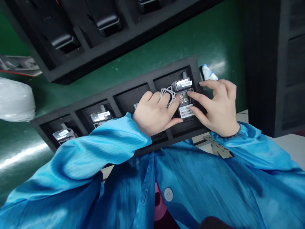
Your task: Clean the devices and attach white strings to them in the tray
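A small handheld device lies in the right-end compartment of a black foam tray. Its back is uncovered, showing metal card slots and a white barcode label. My left hand is at the device's left edge, fingers curled and thumb beside the label; what is inside the curl is hidden. A thin white looped cord lies against its index finger. From the right, my right hand reaches in with fingers apart, index tip by the card slots and thumb tip at the label's edge.
More devices sit in the tray's left compartments. Behind, a larger black foam tray carries black devices. A plastic-wrapped bundle stands on the green table at left. A crumpled white-blue piece lies beyond my right hand.
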Motion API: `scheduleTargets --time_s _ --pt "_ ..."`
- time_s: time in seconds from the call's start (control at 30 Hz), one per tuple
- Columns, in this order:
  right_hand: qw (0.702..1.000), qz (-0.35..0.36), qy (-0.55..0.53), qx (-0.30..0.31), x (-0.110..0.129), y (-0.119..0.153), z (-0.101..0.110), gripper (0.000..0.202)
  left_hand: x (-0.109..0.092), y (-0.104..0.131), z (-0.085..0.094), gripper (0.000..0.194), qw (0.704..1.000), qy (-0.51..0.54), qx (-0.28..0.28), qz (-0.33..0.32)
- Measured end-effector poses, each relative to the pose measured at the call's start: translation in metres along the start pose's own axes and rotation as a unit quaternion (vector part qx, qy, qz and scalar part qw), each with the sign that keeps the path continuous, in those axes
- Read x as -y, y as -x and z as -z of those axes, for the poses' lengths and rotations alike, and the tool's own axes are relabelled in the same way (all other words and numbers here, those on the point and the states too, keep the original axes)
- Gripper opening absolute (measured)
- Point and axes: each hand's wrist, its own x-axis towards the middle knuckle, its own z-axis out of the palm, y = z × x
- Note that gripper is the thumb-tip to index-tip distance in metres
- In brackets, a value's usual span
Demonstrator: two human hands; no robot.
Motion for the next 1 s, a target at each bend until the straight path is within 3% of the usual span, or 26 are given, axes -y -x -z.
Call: scheduleTargets --time_s 0.2,0.33,0.47,0.63,0.73,0.87,1.0 --pt "1.000 0.001 0.031 -0.006 0.001 0.006 -0.002 0.050 -0.005 -0.008 0.007 0.067 0.998 0.005 0.059 0.016" --pt "0.999 0.012 0.010 -0.039 -0.002 0.012 -0.005 0.049 -0.005 -0.004 0.004 0.071 0.999 -0.002 0.034 0.001" --pt "1.000 0.028 0.013 -0.003 -0.003 0.009 -0.003 0.043 -0.005 0.002 0.002 0.066 0.999 -0.004 0.025 -0.033" --pt "1.000 0.012 0.010 0.002 0.001 -0.001 0.000 0.043 -0.007 0.001 0.005 0.064 0.999 0.011 0.044 -0.015" --pt "1.000 0.014 0.022 0.011 0.001 -0.003 -0.001 0.044 -0.004 0.005 0.007 0.066 0.999 0.028 0.022 -0.015" --pt "0.999 0.025 0.013 -0.024 -0.002 0.005 -0.001 0.042 0.012 0.023 0.018 0.060 0.988 0.141 -0.055 0.002" --pt "0.998 0.030 0.016 -0.054 -0.003 0.014 -0.002 0.030 0.031 0.047 0.036 0.038 0.926 0.369 -0.075 0.043"
